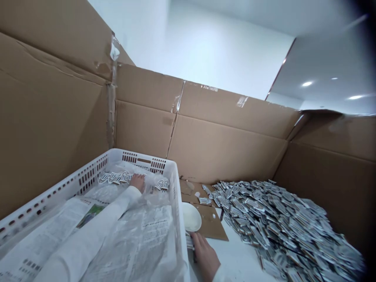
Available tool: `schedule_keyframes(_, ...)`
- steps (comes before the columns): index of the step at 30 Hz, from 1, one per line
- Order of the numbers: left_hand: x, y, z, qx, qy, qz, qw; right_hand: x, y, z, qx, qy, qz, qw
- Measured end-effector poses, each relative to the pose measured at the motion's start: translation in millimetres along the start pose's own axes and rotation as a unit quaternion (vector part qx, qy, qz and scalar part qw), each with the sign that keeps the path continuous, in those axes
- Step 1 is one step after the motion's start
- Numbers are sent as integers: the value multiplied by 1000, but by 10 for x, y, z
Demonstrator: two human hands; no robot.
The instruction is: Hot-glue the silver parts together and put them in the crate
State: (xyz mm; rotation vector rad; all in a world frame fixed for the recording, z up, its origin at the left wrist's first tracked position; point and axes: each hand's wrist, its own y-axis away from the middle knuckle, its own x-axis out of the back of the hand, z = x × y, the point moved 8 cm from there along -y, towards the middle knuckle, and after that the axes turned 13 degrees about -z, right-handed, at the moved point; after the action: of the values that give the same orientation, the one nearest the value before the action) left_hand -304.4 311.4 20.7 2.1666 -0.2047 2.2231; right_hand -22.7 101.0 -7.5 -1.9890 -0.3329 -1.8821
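Observation:
My left hand (137,182) reaches into a white plastic crate (179,203) at its far end, fingers curled down on a flat cut-out piece beside a row of small arch-shaped cut-outs (113,178). Two more cut-outs (162,185) lie to the right of that hand. They rest on clear plastic film (129,239), over printed sheets. Outside the crate's right wall, my right hand (205,254) is closed round a small stack of flat grey-and-white pieces (189,241), partly hidden by the fingers. A round white dish (191,217) stands just beyond it.
A large heap of flat grey-and-white cut-outs (264,219) covers the right side of the white table (232,254). A cardboard sheet (213,223) lies under the dish. Tall cardboard walls (226,145) enclose the left, back and right.

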Motion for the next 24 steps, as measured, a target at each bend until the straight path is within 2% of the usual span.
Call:
schedule_keyframes(3,64,10,-36,7,11,7,1000,103,69,156,9,-169,16,985)
schedule_keyframes(5,102,21,-72,22,27,20,999,128,122,256,19,-269,39,962)
schedule_keyframes(7,127,27,-98,37,46,32,998,103,155,404,0,-348,55,936)
schedule_keyframes(10,113,19,-27,18,62,33,997,120,135,714,-78,-416,94,901)
schedule_keyframes(13,49,15,124,-29,57,19,998,369,-67,936,-112,-443,122,881)
schedule_keyframes(16,-35,12,250,-77,41,-4,996,766,-529,923,-69,-468,98,876)
schedule_keyframes(19,-115,-9,315,-111,37,-26,993,1100,-1175,706,-23,-480,51,875)
schedule_keyframes(22,-204,-46,354,-124,38,-45,991,1169,-1913,322,-4,-442,-30,897)
schedule_keyframes(24,-298,-66,404,-144,28,-69,987,1106,-2346,131,-48,-406,-42,912)
